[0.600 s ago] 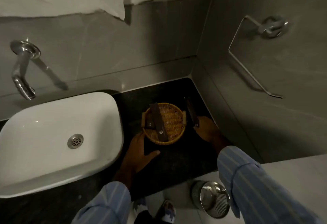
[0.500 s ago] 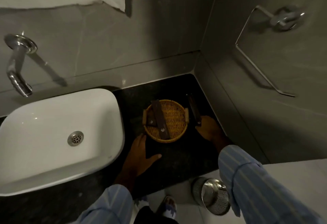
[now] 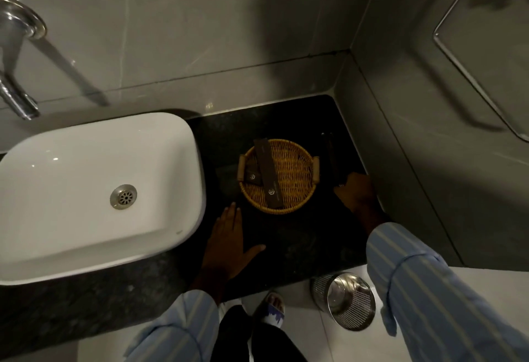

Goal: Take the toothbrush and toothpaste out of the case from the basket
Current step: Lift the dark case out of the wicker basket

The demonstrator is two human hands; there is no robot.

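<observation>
A round wicker basket (image 3: pixel 296 181) stands on the dark stone counter (image 3: pixel 300 244). Across it lies a long dark case (image 3: pixel 267 173), with a small dark box (image 3: pixel 252 176) beside it at the left rim. A second long dark case (image 3: pixel 330 153) lies on the counter just right of the basket. My right hand (image 3: pixel 356 194) sits at its near end, fingers curled over it. My left hand (image 3: pixel 229 238) lies flat on the counter, near and left of the basket, fingers spread, holding nothing. No toothbrush or toothpaste is visible.
A white sink (image 3: pixel 86 190) fills the counter's left side, with a chrome tap (image 3: pixel 17 98) on the wall above. Grey walls close the back and right; a wire towel ring (image 3: pixel 472 75) hangs on the right wall. A steel bin (image 3: pixel 350 301) stands on the floor below.
The view has tilted down and closer. Both hands stay where they were: left flat on the counter, right at the end of the case beside the basket.
</observation>
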